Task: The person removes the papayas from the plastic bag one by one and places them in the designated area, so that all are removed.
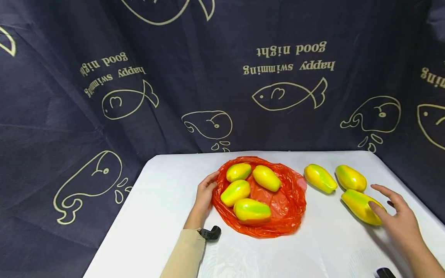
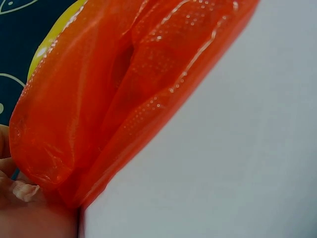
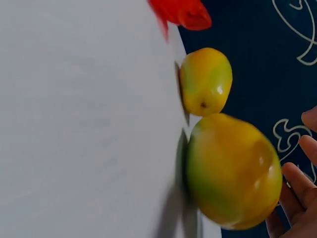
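A red plastic bag (image 1: pixel 288 216) lies spread wide on the table, with several glossy yellow-green papayas (image 1: pixel 252 209) inside. My left hand (image 1: pixel 205 191) holds the bag's left rim; in the left wrist view the red film (image 2: pixel 64 109) covers part of that hand (image 2: pixel 25 208). On the right, my right hand (image 1: pixel 399 216) hovers with thumb and fingers spread around the near end of a loose papaya (image 1: pixel 361 206). The right wrist view shows that papaya (image 3: pixel 235 171) beside the fingers (image 3: pixel 297 181), with no grip on it. Whether they touch is unclear.
Two more papayas, one on the left (image 1: pixel 320 178) and one on the right (image 1: pixel 351 178), lie farther back, right of the bag. The white table (image 1: pixel 167 185) ends at a dark curtain (image 1: pixel 208 77) printed with fish and whales.
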`<state>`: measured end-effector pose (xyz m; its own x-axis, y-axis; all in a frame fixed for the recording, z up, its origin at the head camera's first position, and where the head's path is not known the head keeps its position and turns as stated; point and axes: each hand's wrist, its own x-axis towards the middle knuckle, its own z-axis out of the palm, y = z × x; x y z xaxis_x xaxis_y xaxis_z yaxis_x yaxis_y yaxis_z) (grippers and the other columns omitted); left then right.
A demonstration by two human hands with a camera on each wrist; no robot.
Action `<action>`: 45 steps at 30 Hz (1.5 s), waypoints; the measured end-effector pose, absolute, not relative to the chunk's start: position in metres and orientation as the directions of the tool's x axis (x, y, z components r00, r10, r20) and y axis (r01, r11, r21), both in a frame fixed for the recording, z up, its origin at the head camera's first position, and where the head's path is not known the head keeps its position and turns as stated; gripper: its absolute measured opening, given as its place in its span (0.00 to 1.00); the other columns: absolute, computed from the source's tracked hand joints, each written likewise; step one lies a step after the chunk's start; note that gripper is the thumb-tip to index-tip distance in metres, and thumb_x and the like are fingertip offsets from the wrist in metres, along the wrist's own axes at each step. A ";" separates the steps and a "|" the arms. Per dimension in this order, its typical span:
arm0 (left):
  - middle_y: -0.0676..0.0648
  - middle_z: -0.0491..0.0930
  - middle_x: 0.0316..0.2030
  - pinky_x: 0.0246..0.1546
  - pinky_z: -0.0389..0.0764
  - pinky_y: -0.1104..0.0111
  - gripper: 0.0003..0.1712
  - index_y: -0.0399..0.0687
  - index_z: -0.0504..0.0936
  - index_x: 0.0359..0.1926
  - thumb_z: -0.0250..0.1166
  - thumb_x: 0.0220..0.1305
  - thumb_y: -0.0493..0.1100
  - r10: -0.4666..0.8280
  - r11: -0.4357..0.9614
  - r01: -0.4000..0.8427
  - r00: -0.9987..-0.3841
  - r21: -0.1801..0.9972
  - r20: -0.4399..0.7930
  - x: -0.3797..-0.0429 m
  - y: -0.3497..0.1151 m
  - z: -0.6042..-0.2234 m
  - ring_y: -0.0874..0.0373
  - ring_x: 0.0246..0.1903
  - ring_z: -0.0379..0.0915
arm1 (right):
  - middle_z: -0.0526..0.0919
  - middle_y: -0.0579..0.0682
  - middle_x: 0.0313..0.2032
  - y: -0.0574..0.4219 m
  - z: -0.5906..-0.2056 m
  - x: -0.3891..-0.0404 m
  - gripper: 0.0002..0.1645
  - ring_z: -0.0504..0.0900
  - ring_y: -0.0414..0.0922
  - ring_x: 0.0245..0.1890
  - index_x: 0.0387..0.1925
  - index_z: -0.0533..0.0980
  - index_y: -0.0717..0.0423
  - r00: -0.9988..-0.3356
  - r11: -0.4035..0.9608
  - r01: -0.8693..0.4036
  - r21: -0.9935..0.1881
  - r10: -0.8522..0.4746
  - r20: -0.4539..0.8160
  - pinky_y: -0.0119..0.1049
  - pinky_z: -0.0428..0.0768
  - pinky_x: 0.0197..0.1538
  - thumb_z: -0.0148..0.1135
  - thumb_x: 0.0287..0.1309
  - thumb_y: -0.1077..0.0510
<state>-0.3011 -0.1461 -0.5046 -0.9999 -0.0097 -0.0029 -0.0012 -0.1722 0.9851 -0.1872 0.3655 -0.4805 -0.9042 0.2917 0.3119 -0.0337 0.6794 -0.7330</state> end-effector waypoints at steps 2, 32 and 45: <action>0.43 0.72 0.67 0.62 0.79 0.66 0.25 0.49 0.75 0.67 0.48 0.72 0.34 -0.010 -0.173 -0.001 -1.000 0.985 -0.003 -0.301 -0.146 -0.504 0.50 0.65 0.70 | 0.59 0.11 0.61 0.362 -0.476 -0.187 0.33 0.53 0.11 0.60 0.72 0.65 0.35 -0.901 0.670 -0.063 -0.740 0.281 0.331 0.09 0.49 0.56 0.58 0.68 0.51; 0.44 0.72 0.67 0.59 0.81 0.67 0.25 0.50 0.75 0.66 0.48 0.72 0.34 -0.011 -0.175 0.000 -1.000 0.985 -0.002 -0.302 -0.146 -0.505 0.51 0.64 0.72 | 0.76 0.30 0.59 0.245 -0.447 -0.209 0.31 0.69 0.21 0.60 0.64 0.72 0.57 -0.855 0.469 -0.497 -0.730 -0.121 0.504 0.11 0.68 0.57 0.65 0.58 0.70; 0.44 0.73 0.67 0.59 0.80 0.67 0.25 0.49 0.75 0.66 0.48 0.72 0.34 -0.016 -0.172 0.004 -1.000 0.985 0.001 -0.303 -0.146 -0.506 0.52 0.64 0.72 | 0.78 0.43 0.58 0.211 -0.455 -0.217 0.30 0.73 0.24 0.56 0.65 0.72 0.49 -0.875 0.457 -0.479 -0.749 -0.182 0.449 0.17 0.73 0.58 0.65 0.61 0.64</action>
<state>-0.3031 -0.1458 -0.5057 -0.9999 -0.0159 0.0012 0.0039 -0.1718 0.9851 -0.2175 0.2110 -0.4546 -0.8750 -0.1816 0.4488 -0.4792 0.4573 -0.7492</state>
